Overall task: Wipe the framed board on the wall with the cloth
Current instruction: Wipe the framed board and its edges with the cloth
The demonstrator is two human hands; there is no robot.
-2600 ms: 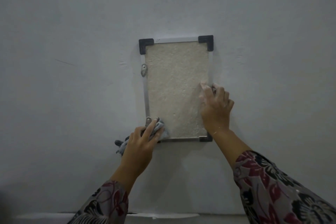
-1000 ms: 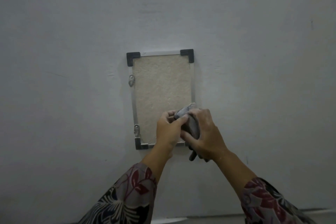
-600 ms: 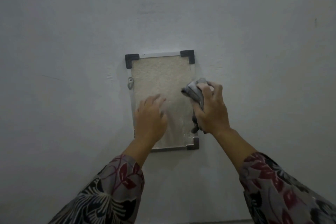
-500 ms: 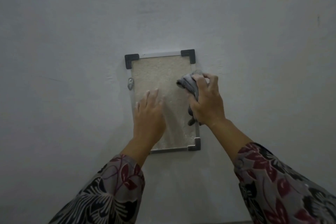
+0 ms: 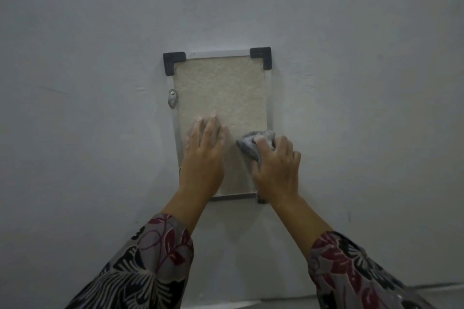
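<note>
A big grey wall (image 5: 100, 83) fills the view. A framed board (image 5: 221, 88) hangs on it, near the middle. The board is tall and tan, with a thin silver edge. Black corner pieces (image 5: 173, 61) show at its top left and top right. Two arms reach up from the bottom in flowery sleeves (image 5: 155, 258). The left hand (image 5: 204, 155) lies flat on the lower left part of the board, its grip spread open with fingers straight and holding nothing. The right hand (image 5: 276, 165) is on the lower right part of the board, its grip closed tight on a grey cloth (image 5: 251, 144). The cloth is bunched up and pressed on the board, just right of the left hand. A small silver clip (image 5: 172, 98) sits on the board's left edge
</note>
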